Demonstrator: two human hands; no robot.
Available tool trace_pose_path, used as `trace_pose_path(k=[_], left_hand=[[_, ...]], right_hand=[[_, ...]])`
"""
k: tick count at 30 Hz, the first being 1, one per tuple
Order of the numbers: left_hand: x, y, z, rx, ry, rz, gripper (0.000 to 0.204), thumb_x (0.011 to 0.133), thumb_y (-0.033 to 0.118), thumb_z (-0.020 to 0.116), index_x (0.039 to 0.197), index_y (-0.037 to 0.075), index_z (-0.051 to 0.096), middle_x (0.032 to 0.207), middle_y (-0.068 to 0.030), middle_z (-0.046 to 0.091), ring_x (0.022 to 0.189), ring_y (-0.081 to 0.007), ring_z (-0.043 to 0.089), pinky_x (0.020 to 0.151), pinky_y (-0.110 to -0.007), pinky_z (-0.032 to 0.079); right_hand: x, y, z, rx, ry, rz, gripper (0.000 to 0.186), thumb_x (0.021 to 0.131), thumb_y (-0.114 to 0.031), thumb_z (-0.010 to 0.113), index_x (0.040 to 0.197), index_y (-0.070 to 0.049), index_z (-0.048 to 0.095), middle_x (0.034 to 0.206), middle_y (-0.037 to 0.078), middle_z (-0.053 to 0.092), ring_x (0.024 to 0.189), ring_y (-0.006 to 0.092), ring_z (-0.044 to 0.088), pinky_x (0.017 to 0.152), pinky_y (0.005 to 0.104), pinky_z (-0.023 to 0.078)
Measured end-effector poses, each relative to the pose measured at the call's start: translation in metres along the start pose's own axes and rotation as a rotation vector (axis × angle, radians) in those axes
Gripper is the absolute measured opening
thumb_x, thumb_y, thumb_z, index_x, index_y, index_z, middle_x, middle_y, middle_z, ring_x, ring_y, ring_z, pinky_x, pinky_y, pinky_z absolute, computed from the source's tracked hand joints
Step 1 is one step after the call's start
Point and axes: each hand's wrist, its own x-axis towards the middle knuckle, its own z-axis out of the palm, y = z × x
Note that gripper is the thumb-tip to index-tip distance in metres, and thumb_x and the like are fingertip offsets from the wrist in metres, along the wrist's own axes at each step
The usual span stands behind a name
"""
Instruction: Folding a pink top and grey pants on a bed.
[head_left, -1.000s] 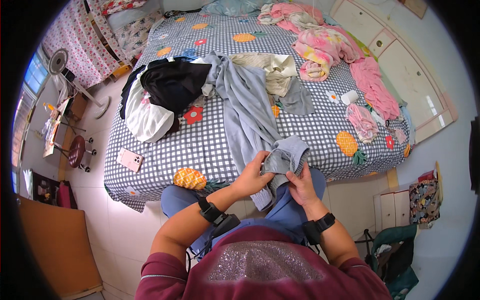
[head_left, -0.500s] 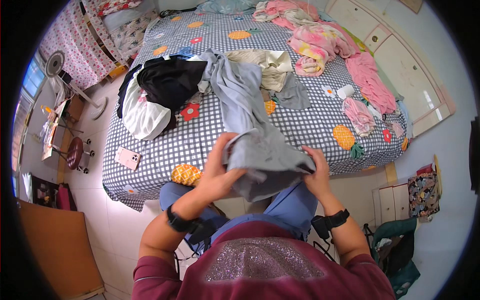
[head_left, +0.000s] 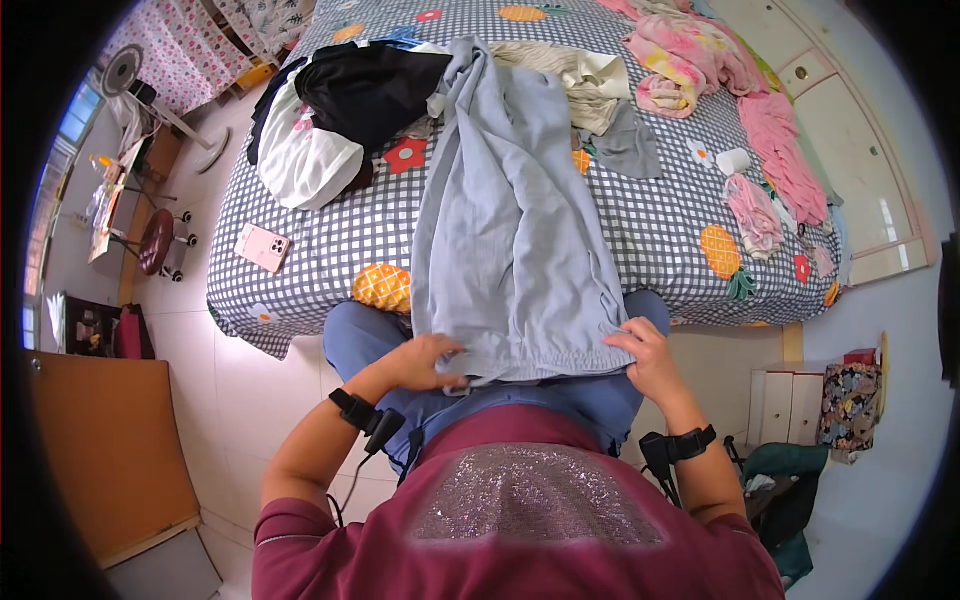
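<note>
Trousers of pale blue-grey cloth lie stretched out between and beyond both hands, the gathered waistband nearest the person's lap and the legs running away over the blue-and-white checked bedspread. The left hand is at the left end of the waistband, fingers loosely curled and partly spread; blur hides whether it has hold of the cloth. The right hand is nearly closed at the opposite end, pinching the fabric edge between thumb and fingertips. Beyond the left hand and further left is a pink smartphone with a cluster of camera lenses; farther off, a crumpled black cloth overlaps a white garment. Beyond the right hand, to its right, lie a rumpled pink cloth bundle and a small white cylinder.
</note>
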Motion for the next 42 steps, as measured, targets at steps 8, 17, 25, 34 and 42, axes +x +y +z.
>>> trace_pose_path(k=[8, 17, 25, 34, 42], left_hand=[[0.094, -0.012, -0.034, 0.433, 1.145, -0.11, 0.068, 0.069, 0.023, 0.072, 0.127, 0.006, 0.04, 0.118, -0.0221, 0.046, 0.115, -0.0393, 0.037, 0.093, -0.043, 0.035], [0.108, -0.037, -0.035, -0.193, 0.988, -0.327, 0.04, 0.086, 0.026, 0.056, 0.114, 0.0, 0.044, 0.094, -0.0181, 0.055, 0.085, -0.0266, 0.053, 0.077, -0.036, 0.043], [0.062, -0.001, -0.076, -1.179, 0.685, -0.38, 0.063, 0.081, 0.029, 0.064, 0.126, -0.005, 0.037, 0.115, -0.0152, 0.053, 0.095, -0.0204, 0.056, 0.083, -0.029, 0.044], [0.027, -0.022, -0.025, -1.382, 0.446, -0.198, 0.038, 0.092, 0.024, 0.051, 0.124, 0.005, 0.044, 0.112, -0.0072, 0.057, 0.104, -0.0165, 0.054, 0.089, -0.036, 0.045], [0.045, -0.014, -0.041, -1.652, 0.651, -0.381, 0.047, 0.087, 0.027, 0.057, 0.123, 0.001, 0.044, 0.118, -0.0123, 0.054, 0.106, -0.0272, 0.054, 0.089, -0.046, 0.045]], right_hand=[[-0.002, -0.01, -0.005, 0.022, 0.014, 0.037, 0.045, 0.05, 0.013, 0.051, 0.089, -0.005, 0.063, 0.087, 0.012, 0.054, 0.085, 0.0306, 0.054, 0.072, 0.0361, 0.046], [0.004, -0.004, -0.019, 0.112, 0.258, 0.194, 0.051, 0.05, 0.014, 0.041, 0.094, -0.001, 0.062, 0.087, 0.013, 0.054, 0.086, 0.0306, 0.055, 0.076, 0.0329, 0.046], [0.017, 0.01, -0.042, 0.087, 0.532, 0.156, 0.043, 0.06, 0.012, 0.043, 0.098, 0.001, 0.061, 0.088, 0.013, 0.057, 0.083, 0.0253, 0.056, 0.078, 0.0297, 0.044], [0.004, 0.046, -0.048, 0.301, 0.852, 0.381, 0.025, 0.087, 0.001, 0.049, 0.111, 0.003, 0.054, 0.107, 0.009, 0.057, 0.097, 0.0145, 0.055, 0.086, 0.0247, 0.042], [0.017, 0.042, -0.045, 0.528, 0.98, 0.332, 0.023, 0.087, 0.0, 0.049, 0.109, 0.002, 0.053, 0.105, 0.011, 0.057, 0.095, 0.0148, 0.055, 0.085, 0.0254, 0.044]])
